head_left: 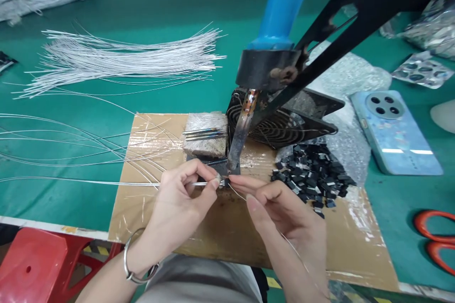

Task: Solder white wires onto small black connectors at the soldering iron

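Observation:
My left hand pinches thin white wires near their right ends, just below the tip of a soldering iron held in a stand. A small black part sits at the wire ends, between my two hands. The fingertips of my right hand reach to that black part. A thin solder wire runs from there through my right hand, held between thumb and fingers, and trails down over the wrist. Behind my left hand is a grey block with metal pins on it.
Brown cardboard covers the work spot. A pile of black parts lies right, below a black fan. A phone and red-handled scissors are far right; a white wire bundle lies back left. A black stand arm hangs overhead.

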`<state>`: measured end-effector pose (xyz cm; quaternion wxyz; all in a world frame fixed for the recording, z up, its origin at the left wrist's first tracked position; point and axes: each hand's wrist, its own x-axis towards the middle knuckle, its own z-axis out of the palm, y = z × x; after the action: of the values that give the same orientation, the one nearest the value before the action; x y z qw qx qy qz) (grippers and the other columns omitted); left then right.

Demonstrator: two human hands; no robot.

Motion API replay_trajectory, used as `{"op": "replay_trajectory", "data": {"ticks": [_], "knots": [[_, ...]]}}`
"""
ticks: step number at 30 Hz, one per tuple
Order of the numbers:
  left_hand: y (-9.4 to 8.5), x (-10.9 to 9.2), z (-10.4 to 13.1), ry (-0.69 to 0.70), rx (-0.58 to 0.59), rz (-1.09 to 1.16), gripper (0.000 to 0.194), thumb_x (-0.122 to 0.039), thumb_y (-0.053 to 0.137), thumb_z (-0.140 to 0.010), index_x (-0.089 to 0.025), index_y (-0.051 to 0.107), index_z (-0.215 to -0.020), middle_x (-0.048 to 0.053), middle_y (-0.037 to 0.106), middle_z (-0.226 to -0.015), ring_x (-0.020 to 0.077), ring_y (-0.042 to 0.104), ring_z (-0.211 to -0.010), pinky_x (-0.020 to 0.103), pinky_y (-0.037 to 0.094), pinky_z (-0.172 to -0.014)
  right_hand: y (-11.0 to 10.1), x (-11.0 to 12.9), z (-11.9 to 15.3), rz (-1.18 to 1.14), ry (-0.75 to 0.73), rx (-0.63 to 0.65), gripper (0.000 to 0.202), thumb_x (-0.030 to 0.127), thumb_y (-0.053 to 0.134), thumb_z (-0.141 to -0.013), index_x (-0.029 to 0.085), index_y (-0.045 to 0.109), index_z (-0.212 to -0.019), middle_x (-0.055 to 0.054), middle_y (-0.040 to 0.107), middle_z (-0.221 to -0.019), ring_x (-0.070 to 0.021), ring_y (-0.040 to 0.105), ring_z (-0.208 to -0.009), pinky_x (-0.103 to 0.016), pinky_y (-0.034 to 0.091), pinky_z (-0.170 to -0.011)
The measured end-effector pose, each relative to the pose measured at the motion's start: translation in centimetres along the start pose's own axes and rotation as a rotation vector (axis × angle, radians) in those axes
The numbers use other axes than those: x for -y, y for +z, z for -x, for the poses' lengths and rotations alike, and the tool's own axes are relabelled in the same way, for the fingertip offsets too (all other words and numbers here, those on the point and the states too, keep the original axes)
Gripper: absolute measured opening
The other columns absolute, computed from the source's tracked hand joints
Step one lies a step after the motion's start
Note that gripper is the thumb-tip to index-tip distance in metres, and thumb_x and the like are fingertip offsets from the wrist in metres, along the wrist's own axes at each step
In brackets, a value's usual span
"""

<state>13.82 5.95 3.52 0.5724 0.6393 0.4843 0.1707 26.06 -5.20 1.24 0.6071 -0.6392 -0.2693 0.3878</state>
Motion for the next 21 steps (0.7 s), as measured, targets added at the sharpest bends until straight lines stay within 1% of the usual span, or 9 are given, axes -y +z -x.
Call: {"op": "replay_trajectory", "data": {"ticks": [3, 6, 10, 12, 14, 18, 21], "knots": [[0.0, -0.1, -0.2, 0.001, 0.002, 0.011, 0.013, -0.021, 0.066, -0.085, -0.015, 0.064, -0.074, 0.006, 0.071, -0.084, 0.0123, 0.054, -0.063, 0.025, 0.032, -0.052, 0.1, 0.0, 0.0, -0.02, 0.012, -0.01, 0.02, 0.024, 0.064, -0.096, 0.024, 0.058, -0.077, -0.006, 0.077, -0.115, -0.0197, 0.075, -0.105, -0.032, 0.06, -0.096], [0.0, -0.3, -0.3, 0.002, -0.004, 0.03, 0.012, -0.02, 0.067, -0.084, -0.015, 0.063, -0.073, 0.006, 0.07, -0.083, 0.0122, 0.054, -0.062, 0.025, 0.034, -0.053, 0.1, 0.1, -0.1, -0.026, -0.009, -0.005, 0.019, 0.025, 0.065, -0.095, 0.024, 0.059, -0.077, -0.007, 0.077, -0.114, -0.0207, 0.075, -0.105, -0.033, 0.06, -0.096], [0.0, -0.6, -0.5, -0.007, -0.01, 0.035, 0.011, -0.021, 0.067, -0.082, -0.015, 0.063, -0.073, 0.006, 0.071, -0.084, 0.0114, 0.052, -0.061, 0.024, 0.034, -0.052, 0.2, 0.2, -0.3, -0.018, 0.025, -0.025, 0.021, 0.029, 0.065, -0.095, 0.023, 0.059, -0.076, -0.009, 0.076, -0.116, -0.0236, 0.074, -0.106, -0.039, 0.06, -0.098], [0.0, -0.8, -0.6, -0.004, -0.009, 0.037, 0.011, -0.02, 0.067, -0.081, -0.015, 0.063, -0.072, 0.006, 0.07, -0.084, 0.0114, 0.052, -0.061, 0.024, 0.034, -0.052, 0.2, 0.3, -0.3, -0.024, 0.017, -0.02, 0.021, 0.029, 0.065, -0.095, 0.023, 0.059, -0.076, -0.01, 0.076, -0.116, -0.0241, 0.074, -0.106, -0.04, 0.06, -0.098], [0.0, -0.9, -0.8, -0.003, -0.01, 0.036, 0.012, -0.02, 0.066, -0.081, -0.015, 0.063, -0.071, 0.005, 0.07, -0.082, 0.0112, 0.051, -0.061, 0.023, 0.033, -0.052, 0.2, 0.3, -0.4, -0.032, 0.006, -0.013, 0.021, 0.028, 0.065, -0.095, 0.022, 0.059, -0.076, -0.01, 0.076, -0.117, -0.0238, 0.074, -0.107, -0.039, 0.06, -0.097], [0.0, -1.2, -0.9, -0.011, -0.02, 0.044, 0.012, -0.02, 0.067, -0.08, -0.014, 0.063, -0.071, 0.004, 0.069, -0.081, 0.0108, 0.049, -0.06, 0.023, 0.033, -0.052, 0.3, 0.5, -0.4, -0.041, 0.036, -0.043, 0.022, 0.028, 0.066, -0.095, 0.022, 0.058, -0.075, -0.008, 0.076, -0.117, -0.0219, 0.074, -0.107, -0.036, 0.058, -0.1], [0.1, -1.4, -1.0, -0.006, -0.03, 0.053, 0.011, -0.019, 0.067, -0.08, -0.015, 0.063, -0.07, 0.003, 0.069, -0.08, 0.0103, 0.049, -0.059, 0.023, 0.033, -0.051, 0.4, 0.6, -0.5, -0.053, 0.018, -0.035, 0.021, 0.027, 0.066, -0.095, 0.022, 0.059, -0.076, -0.007, 0.076, -0.116, -0.0211, 0.074, -0.106, -0.035, 0.058, -0.1]]}}
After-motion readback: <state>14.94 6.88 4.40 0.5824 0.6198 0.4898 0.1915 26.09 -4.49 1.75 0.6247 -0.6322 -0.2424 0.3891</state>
